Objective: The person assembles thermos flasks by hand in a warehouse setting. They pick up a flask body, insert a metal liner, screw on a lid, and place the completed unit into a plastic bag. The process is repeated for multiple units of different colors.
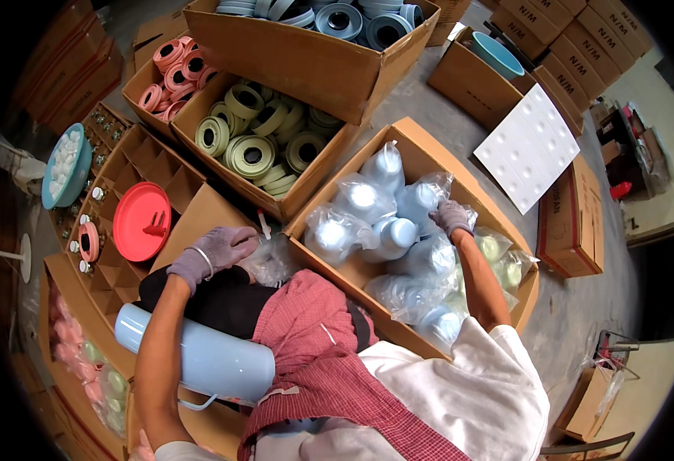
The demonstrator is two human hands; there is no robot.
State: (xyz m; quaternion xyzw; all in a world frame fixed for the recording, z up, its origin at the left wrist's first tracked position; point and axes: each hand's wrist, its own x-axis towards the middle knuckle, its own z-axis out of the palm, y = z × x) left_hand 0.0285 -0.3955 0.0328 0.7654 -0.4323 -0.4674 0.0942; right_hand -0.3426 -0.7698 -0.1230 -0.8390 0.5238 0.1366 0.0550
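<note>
My right hand, in a grey-purple knit glove, is closed at the right side of a cardboard box. It seems to pinch the clear plastic bag round one of several light blue bottle-shaped plastic pieces; its fingertips are partly hidden. The gloved left hand hovers over my lap, palm down, fingers stretched out, with nothing seen in it. Crumpled clear plastic bags lie just beyond it. Under my left forearm rests a large light blue jug with a handle, lying on its side.
Boxes of green rings, coral rings and blue rings stand ahead. At left, a red lid lies on a divided carton, near a teal basin of white pieces. A white dimpled sheet leans at right.
</note>
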